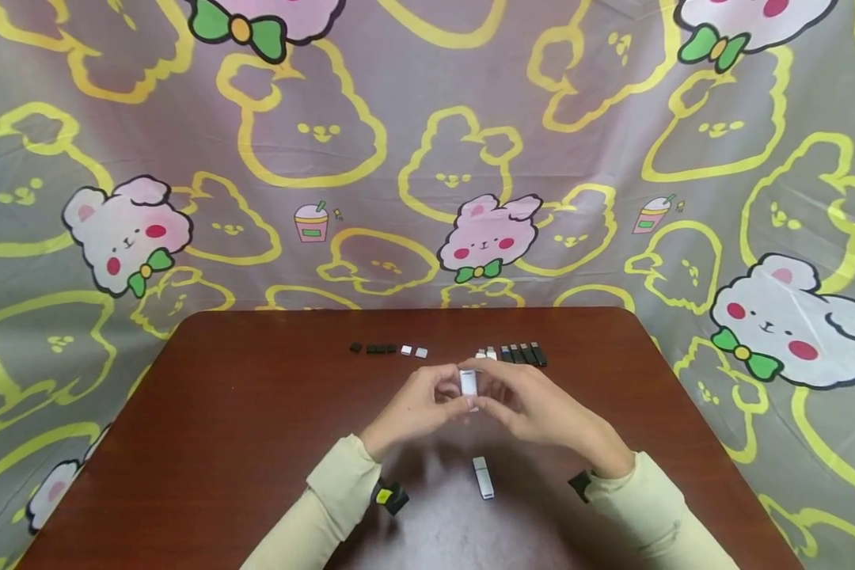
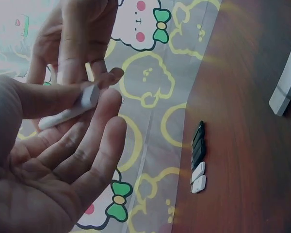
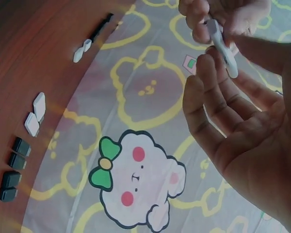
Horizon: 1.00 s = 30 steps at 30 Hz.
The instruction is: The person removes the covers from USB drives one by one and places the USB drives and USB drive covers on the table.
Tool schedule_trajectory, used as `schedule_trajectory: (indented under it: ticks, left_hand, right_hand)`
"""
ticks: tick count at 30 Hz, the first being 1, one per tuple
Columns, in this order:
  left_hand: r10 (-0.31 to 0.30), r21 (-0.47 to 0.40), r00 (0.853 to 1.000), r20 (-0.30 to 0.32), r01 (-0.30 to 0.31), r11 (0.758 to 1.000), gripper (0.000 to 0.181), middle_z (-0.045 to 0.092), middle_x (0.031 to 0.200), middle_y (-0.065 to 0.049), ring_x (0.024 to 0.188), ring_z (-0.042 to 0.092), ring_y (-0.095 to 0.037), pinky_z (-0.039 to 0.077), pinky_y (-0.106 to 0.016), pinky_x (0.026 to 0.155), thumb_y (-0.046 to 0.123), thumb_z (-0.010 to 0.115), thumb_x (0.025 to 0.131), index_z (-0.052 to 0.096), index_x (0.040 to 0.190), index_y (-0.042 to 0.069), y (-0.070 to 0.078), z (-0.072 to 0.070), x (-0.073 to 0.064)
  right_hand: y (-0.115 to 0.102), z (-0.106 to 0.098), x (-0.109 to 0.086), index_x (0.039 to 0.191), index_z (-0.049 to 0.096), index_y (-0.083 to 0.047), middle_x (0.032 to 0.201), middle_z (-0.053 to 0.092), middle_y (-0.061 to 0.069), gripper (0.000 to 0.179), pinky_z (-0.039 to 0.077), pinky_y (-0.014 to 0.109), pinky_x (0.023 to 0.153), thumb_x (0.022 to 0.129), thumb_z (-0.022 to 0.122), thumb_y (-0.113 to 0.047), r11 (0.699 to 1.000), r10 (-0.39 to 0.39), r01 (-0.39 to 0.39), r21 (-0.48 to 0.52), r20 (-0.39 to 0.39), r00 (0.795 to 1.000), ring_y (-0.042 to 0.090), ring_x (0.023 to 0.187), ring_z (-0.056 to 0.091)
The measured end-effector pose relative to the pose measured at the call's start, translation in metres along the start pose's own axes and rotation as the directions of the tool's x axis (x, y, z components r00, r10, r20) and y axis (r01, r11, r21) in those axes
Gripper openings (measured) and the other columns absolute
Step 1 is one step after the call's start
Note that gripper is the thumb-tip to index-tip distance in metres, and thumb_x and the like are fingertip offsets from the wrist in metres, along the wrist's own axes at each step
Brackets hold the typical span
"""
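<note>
Both hands hold a white USB flash drive [image 1: 468,385] between them, above the middle of the table. My left hand [image 1: 426,400] pinches one end between thumb and index finger; its other fingers are spread beneath in the left wrist view. With thumb and fingertips, my right hand [image 1: 534,400] grips the other end. Fingers partly cover the drive [image 3: 223,48] in the right wrist view. On the table in front of me lies a second white flash drive [image 1: 483,478], with a seam across its body.
Behind the hands, a row of black caps [image 1: 381,349] and white caps [image 1: 421,353] lies left of centre. White drives [image 1: 491,353] and several black drives [image 1: 523,354] stand in a row to the right. A patterned curtain [image 1: 370,150] surrounds the brown table [image 1: 242,443].
</note>
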<state>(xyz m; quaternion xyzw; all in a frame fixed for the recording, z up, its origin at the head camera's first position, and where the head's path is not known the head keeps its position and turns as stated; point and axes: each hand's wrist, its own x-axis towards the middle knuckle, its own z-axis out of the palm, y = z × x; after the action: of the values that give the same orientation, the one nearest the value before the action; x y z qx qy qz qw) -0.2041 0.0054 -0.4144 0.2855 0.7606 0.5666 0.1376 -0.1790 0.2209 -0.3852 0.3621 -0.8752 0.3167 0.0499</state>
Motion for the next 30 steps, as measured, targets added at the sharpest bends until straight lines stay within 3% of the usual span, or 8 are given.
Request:
schedule_trajectory:
  ticks: [5, 8, 15, 20, 25, 30]
  left_hand:
    - [0.023, -0.013, 0.999, 0.027, -0.023, 1.000, 0.013, 0.073, 0.093, -0.023, 0.078, 0.071, -0.040, 0.061, -0.035, 0.068, 0.010, 0.068, 0.096, 0.068, 0.107, 0.003, 0.001, -0.001, -0.003]
    - [0.042, 0.017, 0.999, 0.025, -0.042, 0.999, 0.012, 0.071, 0.089, -0.024, 0.075, 0.070, -0.040, 0.059, -0.032, 0.066, 0.012, 0.069, 0.096, 0.069, 0.105, 0.004, 0.003, 0.000, -0.005]
    - [0.069, 0.178, 0.997, -0.035, -0.061, 0.982, 0.011, 0.068, 0.090, -0.005, 0.077, 0.059, -0.011, 0.050, -0.022, 0.071, 0.017, 0.069, 0.097, 0.072, 0.104, 0.010, 0.006, 0.000, -0.008]
    - [0.081, 0.176, 0.994, -0.073, -0.068, 0.982, 0.012, 0.073, 0.096, -0.001, 0.083, 0.061, -0.010, 0.052, -0.025, 0.077, 0.017, 0.069, 0.097, 0.073, 0.106, 0.011, 0.007, 0.001, -0.010]
    - [0.151, 0.239, 0.978, -0.142, -0.114, 0.964, 0.010, 0.076, 0.087, 0.002, 0.074, 0.062, -0.005, 0.054, -0.025, 0.070, 0.019, 0.077, 0.091, 0.075, 0.097, 0.011, 0.008, 0.002, -0.011]
    - [0.226, 0.337, 0.956, -0.186, -0.154, 0.929, 0.012, 0.073, 0.076, 0.002, 0.064, 0.056, -0.002, 0.050, -0.021, 0.060, 0.019, 0.083, 0.085, 0.076, 0.087, 0.010, 0.009, 0.003, -0.013]
  right_hand:
    - [-0.001, -0.001, 0.002, 0.138, 0.058, -0.020, 0.091, 0.070, -0.009, 0.041, 0.052, 0.021, 0.065, 0.098, 0.068, -0.018, 0.999, 0.003, -0.003, 0.036, -0.003, 1.000, 0.000, 0.072, 0.059]
    - [-0.001, -0.001, 0.002, 0.128, 0.062, -0.020, 0.088, 0.067, -0.011, 0.033, 0.052, 0.021, 0.063, 0.097, 0.070, -0.017, 1.000, -0.006, 0.006, 0.017, -0.028, 1.000, 0.000, 0.071, 0.059]
    - [-0.002, 0.000, -0.002, 0.110, 0.059, -0.017, 0.077, 0.060, -0.010, 0.026, 0.047, 0.019, 0.056, 0.091, 0.076, -0.011, 1.000, 0.014, -0.015, -0.008, -0.072, 0.997, -0.001, 0.063, 0.050]
    - [-0.001, 0.001, -0.004, 0.107, 0.058, -0.018, 0.075, 0.058, -0.010, 0.025, 0.045, 0.019, 0.054, 0.091, 0.075, -0.011, 0.999, 0.041, -0.042, -0.020, -0.072, 0.997, 0.000, 0.059, 0.047]
    - [0.000, 0.001, -0.006, 0.108, 0.065, -0.024, 0.076, 0.058, -0.015, 0.018, 0.046, 0.018, 0.056, 0.093, 0.074, -0.018, 0.996, 0.006, -0.012, -0.086, -0.066, 0.998, -0.002, 0.062, 0.048]
    - [0.004, 0.005, -0.009, 0.099, 0.068, -0.025, 0.080, 0.058, -0.016, 0.014, 0.047, 0.017, 0.059, 0.090, 0.077, -0.018, 0.990, -0.043, 0.030, -0.138, -0.089, 0.995, -0.003, 0.067, 0.050]
